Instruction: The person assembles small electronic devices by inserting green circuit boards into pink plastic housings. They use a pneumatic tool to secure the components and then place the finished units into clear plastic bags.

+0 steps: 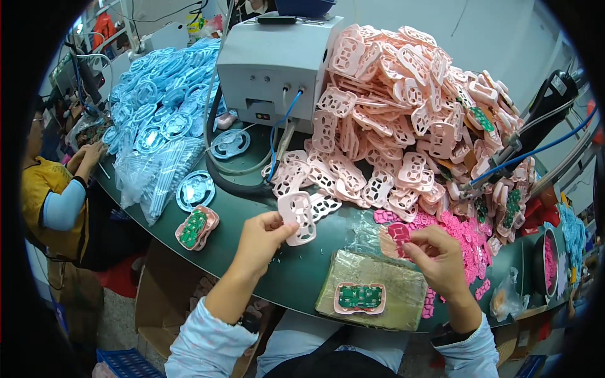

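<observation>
My left hand (259, 242) pinches a pale pink plastic shell (299, 217) with several cut-out openings, holding it upright above the table. My right hand (435, 255) has thumb and fingers closed on the edge of a magenta rubber keypad (399, 234), just above the far right part of a wrapped block. On that tape-covered block (334, 277) lies a pink shell with a green circuit board (360, 296) in it. Left of my left hand, another green circuit board (192, 229) rests in stacked pink shells.
A tall heap of pink shells (391, 107) fills the back right, with magenta keypads (463, 242) in front. Blue plastic parts (164, 107) are piled left of a grey machine (271, 69). A black tool (554, 94) with a hose hangs right. A person (60, 195) works far left.
</observation>
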The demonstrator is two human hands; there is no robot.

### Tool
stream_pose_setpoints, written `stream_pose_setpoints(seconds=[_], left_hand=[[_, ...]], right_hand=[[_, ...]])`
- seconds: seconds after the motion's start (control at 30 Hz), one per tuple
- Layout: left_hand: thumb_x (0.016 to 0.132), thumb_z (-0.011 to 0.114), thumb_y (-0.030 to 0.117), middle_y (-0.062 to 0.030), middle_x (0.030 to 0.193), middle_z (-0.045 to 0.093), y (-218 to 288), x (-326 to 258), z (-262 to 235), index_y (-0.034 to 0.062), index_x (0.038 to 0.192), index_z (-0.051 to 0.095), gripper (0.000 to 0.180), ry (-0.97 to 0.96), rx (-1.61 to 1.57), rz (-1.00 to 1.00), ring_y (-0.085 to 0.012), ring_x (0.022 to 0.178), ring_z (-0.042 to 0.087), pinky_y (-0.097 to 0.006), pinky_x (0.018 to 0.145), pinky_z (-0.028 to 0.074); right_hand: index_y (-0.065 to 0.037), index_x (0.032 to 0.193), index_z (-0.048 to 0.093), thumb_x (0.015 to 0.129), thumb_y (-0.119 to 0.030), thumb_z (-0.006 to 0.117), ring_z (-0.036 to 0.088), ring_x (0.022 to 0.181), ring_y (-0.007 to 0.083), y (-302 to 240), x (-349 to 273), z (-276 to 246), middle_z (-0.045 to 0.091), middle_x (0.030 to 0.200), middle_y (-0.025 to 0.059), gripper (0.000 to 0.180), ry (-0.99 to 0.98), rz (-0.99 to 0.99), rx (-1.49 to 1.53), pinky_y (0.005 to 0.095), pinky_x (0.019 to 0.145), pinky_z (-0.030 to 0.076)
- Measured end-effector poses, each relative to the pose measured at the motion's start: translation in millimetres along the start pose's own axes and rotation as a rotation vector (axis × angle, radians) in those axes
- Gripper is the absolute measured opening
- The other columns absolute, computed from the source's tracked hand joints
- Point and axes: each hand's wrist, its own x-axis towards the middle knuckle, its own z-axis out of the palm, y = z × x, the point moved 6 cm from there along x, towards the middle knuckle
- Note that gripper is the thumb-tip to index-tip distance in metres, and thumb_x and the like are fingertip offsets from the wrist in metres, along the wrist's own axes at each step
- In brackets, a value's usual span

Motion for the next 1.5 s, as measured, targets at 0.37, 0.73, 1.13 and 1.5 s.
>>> stream_pose_setpoints(seconds=[0.37, 0.73, 1.13, 1.5], left_hand=[[0.075, 0.069, -0.009, -0.0306, 0.131, 0.045, 59, -94, 61, -0.0034, 0.098, 0.068, 0.023, -0.066, 0.275, 1.125, -0.0401, 0.101, 0.066, -0.038, 0.077, 0.060], [0.094, 0.041, -0.007, -0.0223, 0.126, 0.057, 41, -111, 89, 0.0024, 0.145, 0.014, 0.058, -0.515, -0.404, 0.043, -0.0172, 0.110, 0.059, -0.029, 0.091, 0.048], [0.094, 0.049, -0.006, -0.0192, 0.128, 0.056, 24, -112, 106, -0.0072, 0.140, 0.035, 0.048, -0.365, -0.604, 0.038, -0.0208, 0.115, 0.058, -0.032, 0.096, 0.050], [0.089, 0.062, -0.004, -0.0167, 0.116, 0.064, 22, -104, 102, -0.0069, 0.135, 0.043, 0.050, -0.466, -0.650, -0.234, -0.0190, 0.104, 0.065, -0.031, 0.092, 0.053]], right_hand=[[-0.004, 0.099, 0.063, 0.090, -0.009, 0.068, 0.065, 0.090, 0.0124, -15, -37, 56, 0.065, 0.101, 0.0036, 0.012, -0.360, 0.738, 1.134, 0.0258, 0.077, 0.055], [0.003, 0.088, 0.066, 0.086, -0.005, 0.072, 0.062, 0.080, 0.0113, -16, -42, 48, 0.065, 0.093, 0.0075, 0.010, -0.218, 0.418, 0.957, 0.0247, 0.075, 0.051], [-0.003, 0.099, 0.050, 0.080, -0.002, 0.077, 0.058, 0.086, 0.0105, -15, -47, 46, 0.060, 0.091, 0.0053, 0.033, 0.077, 0.391, 0.856, 0.0256, 0.081, 0.049], [-0.006, 0.116, 0.054, 0.078, -0.001, 0.077, 0.058, 0.097, 0.0130, -28, -40, 22, 0.059, 0.100, 0.0064, 0.044, -0.129, 0.203, 0.729, 0.0258, 0.078, 0.051]])
